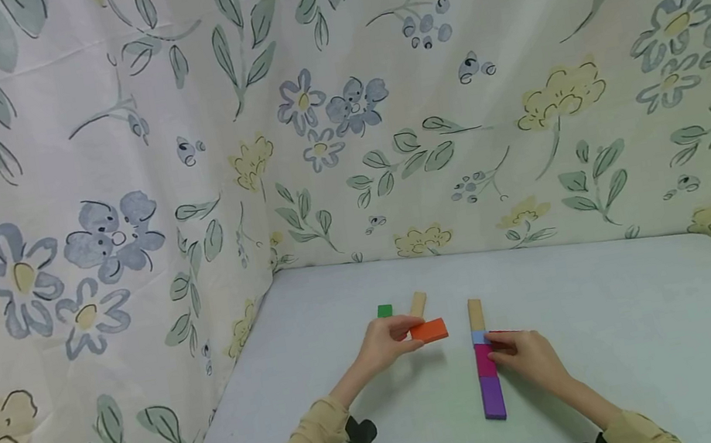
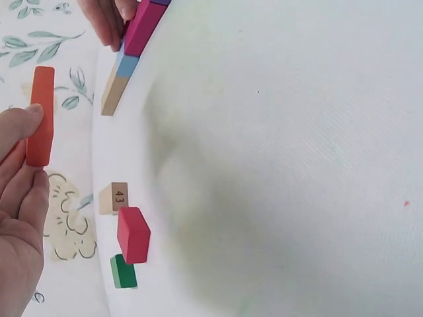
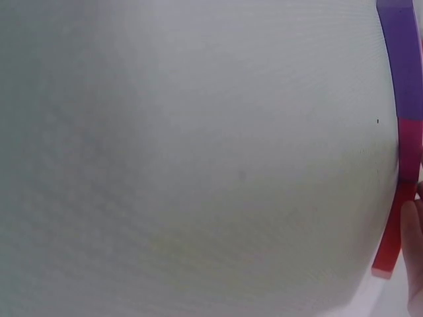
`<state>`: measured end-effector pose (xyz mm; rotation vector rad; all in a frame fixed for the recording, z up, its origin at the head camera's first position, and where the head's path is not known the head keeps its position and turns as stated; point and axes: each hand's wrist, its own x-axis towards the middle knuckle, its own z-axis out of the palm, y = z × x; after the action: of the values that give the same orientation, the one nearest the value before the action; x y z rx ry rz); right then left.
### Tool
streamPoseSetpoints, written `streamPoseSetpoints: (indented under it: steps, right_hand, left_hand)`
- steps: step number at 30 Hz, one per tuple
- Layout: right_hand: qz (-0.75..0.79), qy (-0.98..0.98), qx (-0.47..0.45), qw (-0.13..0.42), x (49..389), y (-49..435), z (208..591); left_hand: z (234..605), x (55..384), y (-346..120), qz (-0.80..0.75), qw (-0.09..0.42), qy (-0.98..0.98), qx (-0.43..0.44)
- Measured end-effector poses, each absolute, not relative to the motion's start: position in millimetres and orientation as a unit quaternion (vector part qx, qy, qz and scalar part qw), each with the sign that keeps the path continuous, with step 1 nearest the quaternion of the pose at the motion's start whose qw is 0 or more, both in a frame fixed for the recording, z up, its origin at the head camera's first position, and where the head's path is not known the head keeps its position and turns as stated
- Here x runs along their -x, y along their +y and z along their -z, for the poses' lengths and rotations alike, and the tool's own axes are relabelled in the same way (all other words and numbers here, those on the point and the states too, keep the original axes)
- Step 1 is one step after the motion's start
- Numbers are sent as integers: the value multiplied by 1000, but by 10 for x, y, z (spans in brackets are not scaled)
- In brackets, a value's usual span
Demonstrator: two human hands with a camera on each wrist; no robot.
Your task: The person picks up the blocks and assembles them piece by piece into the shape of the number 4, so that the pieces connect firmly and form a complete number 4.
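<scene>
My left hand (image 1: 385, 343) pinches an orange block (image 1: 430, 331) between thumb and fingers, held above the table. A straight row to its right joins a wooden block (image 1: 476, 313), a light blue block (image 1: 478, 337), a magenta block (image 1: 486, 361) and a purple block (image 1: 492, 398). Beside this row, my right hand (image 1: 532, 360) pinches a red block (image 3: 390, 238), which juts out to the right by the blue and magenta blocks. In the head view the fingers hide most of that red block.
Behind my left hand lie a green block (image 1: 385, 311) and another wooden block (image 1: 417, 304). Between them, the left wrist view shows a pinkish-red block (image 2: 134, 235). A floral curtain (image 1: 338, 201) hangs along the white table's (image 1: 665, 342) back and left.
</scene>
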<state>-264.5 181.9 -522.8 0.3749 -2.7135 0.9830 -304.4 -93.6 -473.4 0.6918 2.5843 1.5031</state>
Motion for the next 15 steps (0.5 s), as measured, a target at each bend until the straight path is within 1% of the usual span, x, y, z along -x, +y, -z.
streamPoseSetpoints:
  steps: [11,15]
  right_hand:
    - [-332,-925,-138,124,2655,1831,5269]
    - [-332,-925,-135,126,2646,1837,5273]
  left_hand:
    - [4692,3143,-774,-478,62,836,-262]
    - [4697,3171,-707,-477,57,834,-273]
